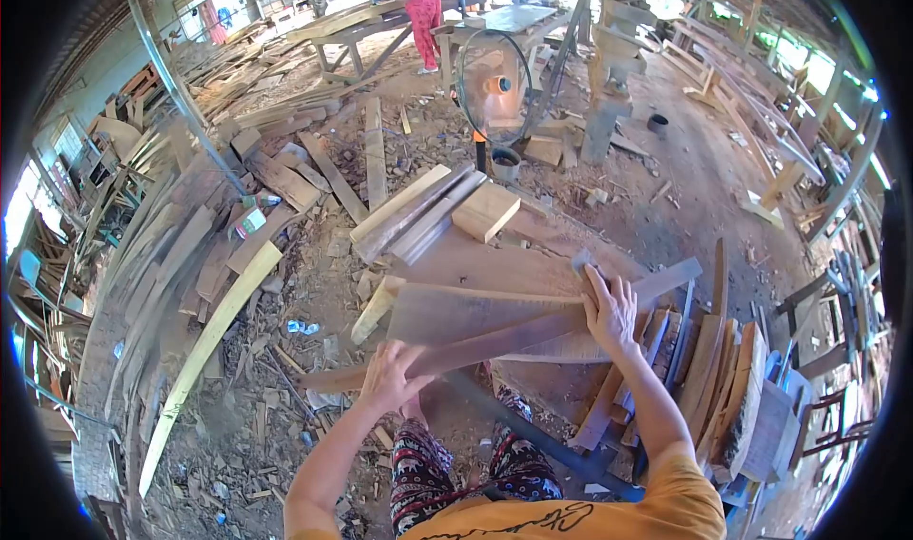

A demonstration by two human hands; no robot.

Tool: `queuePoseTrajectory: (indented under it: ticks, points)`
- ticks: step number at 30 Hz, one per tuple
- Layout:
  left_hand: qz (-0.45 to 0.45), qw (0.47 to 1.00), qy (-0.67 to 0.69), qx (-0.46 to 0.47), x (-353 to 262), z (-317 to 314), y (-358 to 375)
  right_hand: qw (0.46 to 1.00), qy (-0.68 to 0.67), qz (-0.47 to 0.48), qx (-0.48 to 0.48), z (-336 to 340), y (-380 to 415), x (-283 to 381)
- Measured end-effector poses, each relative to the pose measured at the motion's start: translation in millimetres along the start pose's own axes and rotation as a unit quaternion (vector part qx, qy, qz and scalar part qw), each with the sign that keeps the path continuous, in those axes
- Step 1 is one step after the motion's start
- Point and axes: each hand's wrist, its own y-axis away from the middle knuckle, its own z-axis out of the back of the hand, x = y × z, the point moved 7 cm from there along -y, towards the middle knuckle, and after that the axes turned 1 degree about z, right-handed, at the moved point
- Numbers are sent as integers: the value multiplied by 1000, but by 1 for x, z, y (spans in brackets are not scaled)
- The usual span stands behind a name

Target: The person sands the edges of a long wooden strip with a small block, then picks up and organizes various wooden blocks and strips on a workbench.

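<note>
A long, curved wooden strip (495,345) lies slantwise across a wide wooden board (456,310) in front of me. My left hand (390,376) grips the strip near its left end, thumb apart from the fingers. Farther along, to the right, my right hand (611,314) holds the same strip, its fingers reaching over the far edge. A small grey piece (582,259) shows right at those fingertips; its kind is unclear. The strip's right end extends beyond my right hand.
Beyond the board lie a thick wood block (487,211) and stacked planks (418,215). A round fan (495,86) and a bucket (506,163) stand behind them. Curved timbers (728,397) lean at my right. A person (423,12) in red stands far back.
</note>
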Motion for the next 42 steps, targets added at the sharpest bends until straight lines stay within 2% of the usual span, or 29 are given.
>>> queuePoseTrajectory:
  ticks: [6,8,9,12,13,15,16,18,22,24,28,30,32,35,36,38,39,41,42]
  points:
    - [-24,1000,5,-1,9,12,-36,999,12,-52,-4,-9,10,-3]
    - [7,999,-34,7,26,17,-67,997,53,-58,19,-10,7,0]
    - [33,999,3,-15,39,25,-86,996,62,-58,30,-9,4,3]
    - [120,991,7,-65,109,24,-145,990,78,-86,77,-9,-1,8]
    - [159,984,27,-75,140,17,-163,991,86,-84,66,-9,-1,8]
    - [139,976,41,-163,199,3,-198,990,89,-89,59,-10,0,7]
    - [139,976,43,-162,219,-2,-214,990,91,-95,53,-10,0,5]
    - [252,951,-77,-164,257,-11,-233,989,84,-101,69,-13,0,3]
    - [336,929,-97,-125,270,-23,-254,986,86,-108,96,-18,-1,1]
    - [358,928,-100,-35,277,-35,-266,987,92,-106,73,-16,-2,2]
    - [368,927,-79,2,282,-29,-280,986,92,-119,77,-18,-1,0]
    - [366,927,-84,-13,287,-26,-285,987,85,-119,73,-19,-1,0]
    - [381,919,-87,42,283,-21,-288,987,80,-127,65,-19,1,-1]
    - [370,925,-67,57,295,-20,-291,987,79,-124,59,-18,1,0]
    - [371,924,-69,59,295,-21,-289,988,80,-122,52,-17,1,0]
    - [315,944,-93,-24,286,-11,-291,988,78,-123,52,-18,1,0]
    - [314,944,-95,-23,283,-14,-289,988,77,-123,53,-18,1,-1]
    - [297,946,-73,-106,272,-10,-287,988,76,-123,54,-17,1,0]
    - [294,947,-73,-103,268,-8,-287,987,77,-127,55,-17,0,0]
